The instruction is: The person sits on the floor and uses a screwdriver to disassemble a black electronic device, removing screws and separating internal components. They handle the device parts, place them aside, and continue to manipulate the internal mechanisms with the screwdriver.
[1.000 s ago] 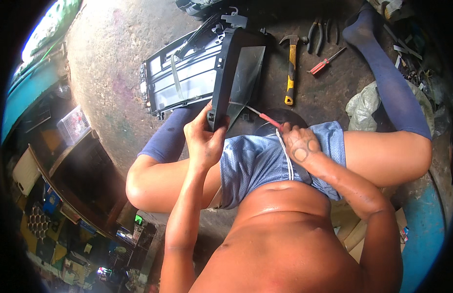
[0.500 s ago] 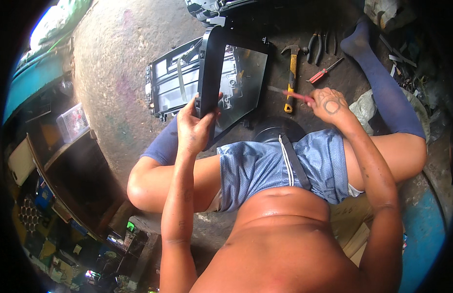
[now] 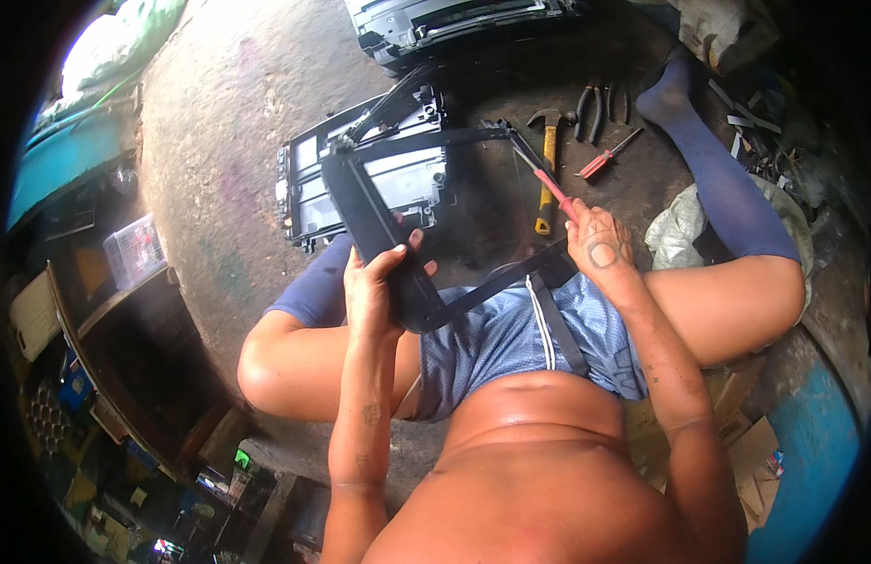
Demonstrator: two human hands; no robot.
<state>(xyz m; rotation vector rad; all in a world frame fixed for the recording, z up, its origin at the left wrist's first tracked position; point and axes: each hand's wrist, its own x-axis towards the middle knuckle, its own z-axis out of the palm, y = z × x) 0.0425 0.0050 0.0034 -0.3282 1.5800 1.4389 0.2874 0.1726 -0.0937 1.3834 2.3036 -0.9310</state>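
Note:
My left hand (image 3: 377,287) is closed around the thick near-left side of a black rectangular frame (image 3: 365,202), tilted above my lap. Its middle looks see-through, like a glass panel. In my right hand (image 3: 600,246) is a red-handled screwdriver (image 3: 546,179), its shaft pointing up and left. The tip meets the frame's far right corner in the picture; whether it touches there I cannot tell. Beneath and beyond the frame lies a white and black plastic printer part (image 3: 309,183) on the floor.
A yellow-handled hammer (image 3: 549,150), black-handled pliers (image 3: 590,113) and a second red screwdriver (image 3: 597,165) lie beyond my right hand. A larger dark machine body (image 3: 435,30) stands at the far edge. Left is a wooden cabinet (image 3: 125,348) with a clear plastic box (image 3: 135,252).
The frame has turned and tipped flatter, its thick side now nearer my lap. My right hand has brought the screwdriver left and up toward the frame's corner.

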